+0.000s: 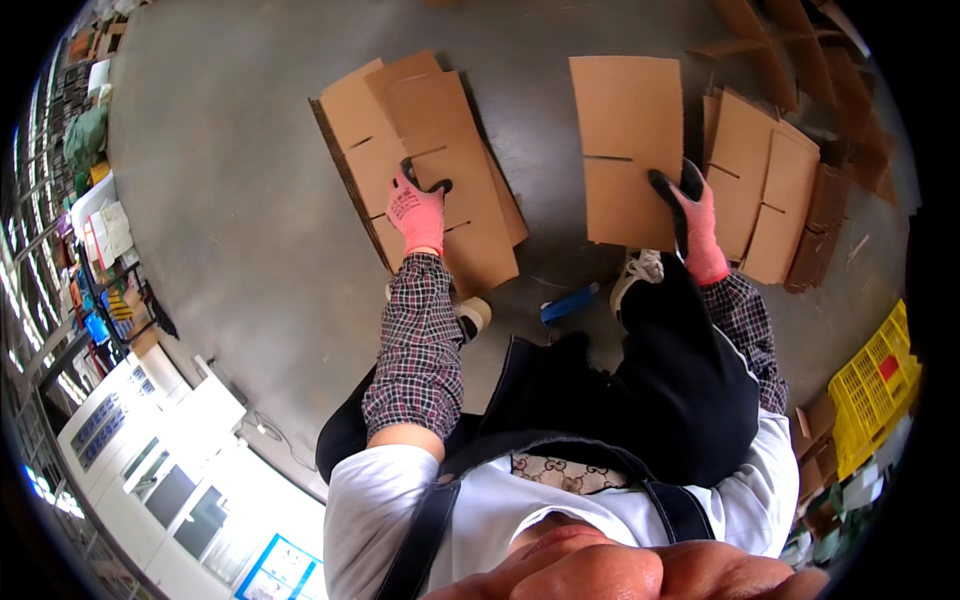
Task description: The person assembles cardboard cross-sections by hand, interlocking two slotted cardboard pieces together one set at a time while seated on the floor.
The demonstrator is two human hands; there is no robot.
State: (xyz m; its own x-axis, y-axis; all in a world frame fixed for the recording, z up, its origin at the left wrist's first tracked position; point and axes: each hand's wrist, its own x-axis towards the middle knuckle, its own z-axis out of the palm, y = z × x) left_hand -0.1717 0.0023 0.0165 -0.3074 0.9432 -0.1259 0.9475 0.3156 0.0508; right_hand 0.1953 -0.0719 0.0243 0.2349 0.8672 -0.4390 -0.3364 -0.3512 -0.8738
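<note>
Both hands wear pink work gloves with black fingertips. My left hand (pixel 418 208) rests on the left stack of flat cardboard pieces (pixel 480 240), thumb and forefinger apart, at the edge of the top piece. The other fingertips are hard to make out. My right hand (pixel 694 215) grips a slotted cardboard sheet (pixel 632 120) by its right edge, thumb on the upper face and fingers mostly hidden. This sheet is held up in front of my right shoe (pixel 640 272). Just right of that hand lies another stack of slotted cardboard pieces (pixel 738 180).
A blue object (pixel 570 304) lies on the grey floor between my feet. More brown cardboard (pixel 800 60) is at the far right. A yellow plastic crate (pixel 875 390) stands at the right, near mixed scraps. Loaded shelving (pixel 100 240) and a white cabinet (pixel 140 480) line the left.
</note>
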